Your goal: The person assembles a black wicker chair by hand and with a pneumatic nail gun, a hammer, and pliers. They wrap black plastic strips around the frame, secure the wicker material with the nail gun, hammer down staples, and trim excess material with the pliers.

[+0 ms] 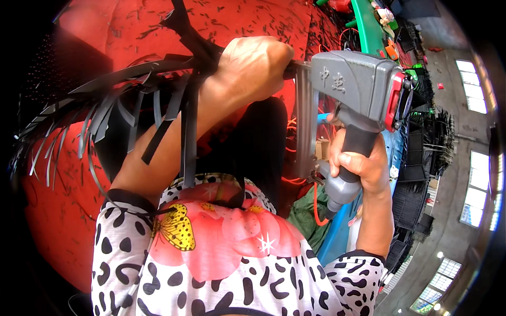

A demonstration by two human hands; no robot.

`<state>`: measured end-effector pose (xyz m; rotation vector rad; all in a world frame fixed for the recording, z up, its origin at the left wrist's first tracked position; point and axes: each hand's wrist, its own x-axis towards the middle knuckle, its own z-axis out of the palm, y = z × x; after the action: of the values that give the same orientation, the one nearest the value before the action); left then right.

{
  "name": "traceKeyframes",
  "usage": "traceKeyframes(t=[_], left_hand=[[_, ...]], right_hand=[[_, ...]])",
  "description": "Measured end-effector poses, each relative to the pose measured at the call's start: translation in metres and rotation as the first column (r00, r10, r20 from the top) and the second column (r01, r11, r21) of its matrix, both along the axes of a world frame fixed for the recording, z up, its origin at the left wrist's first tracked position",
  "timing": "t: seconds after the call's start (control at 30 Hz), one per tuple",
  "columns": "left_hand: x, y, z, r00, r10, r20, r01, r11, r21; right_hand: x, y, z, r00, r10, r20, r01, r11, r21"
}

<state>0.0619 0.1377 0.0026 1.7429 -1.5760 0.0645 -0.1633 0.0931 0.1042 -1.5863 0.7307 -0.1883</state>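
Observation:
My right hand (363, 160) is wrapped around the dark handle of a grey pneumatic staple gun (350, 79) with a red-trimmed end. Its narrow nose and metal magazine (304, 121) face my left hand. An orange air hose (318, 208) hangs below the grip. My left hand (258, 66) is closed in a fist right by the nose, around a dark piece that shows just past the knuckles. Long black strips (153, 68) fan out to the left behind that wrist, many dangling over my forearm. The back of the fist hides most of what the fingers grip.
Under the work spreads a red surface (174, 21) littered with small dark scraps. Along the right run a green edge (363, 26), a blue surface (387, 158) and stacked black woven baskets (414, 176). Green fabric (311, 213) lies near the hose.

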Motion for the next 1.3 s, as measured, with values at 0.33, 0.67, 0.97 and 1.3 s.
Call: traceKeyframes(t=[0.33,0.67,0.97,1.3], left_hand=[[0.003,-0.005,0.007,0.998,0.056,0.013,-0.057,0.998,0.008],[0.007,-0.008,0.004,0.998,0.057,0.017,-0.057,0.998,0.017],[0.005,-0.002,0.014,0.997,0.012,0.077,-0.018,0.997,0.071],[0.005,0.039,0.012,0.992,-0.025,0.121,0.012,0.994,0.106]], right_hand=[[0.01,-0.002,0.012,0.99,0.046,-0.131,-0.059,0.994,-0.096],[-0.047,-0.014,-0.004,0.954,-0.235,0.187,0.257,0.961,-0.101],[-0.166,-0.123,-0.043,0.81,-0.585,0.033,0.558,0.754,-0.346],[-0.193,-0.188,-0.099,0.106,-0.806,-0.582,0.235,0.589,-0.773]])
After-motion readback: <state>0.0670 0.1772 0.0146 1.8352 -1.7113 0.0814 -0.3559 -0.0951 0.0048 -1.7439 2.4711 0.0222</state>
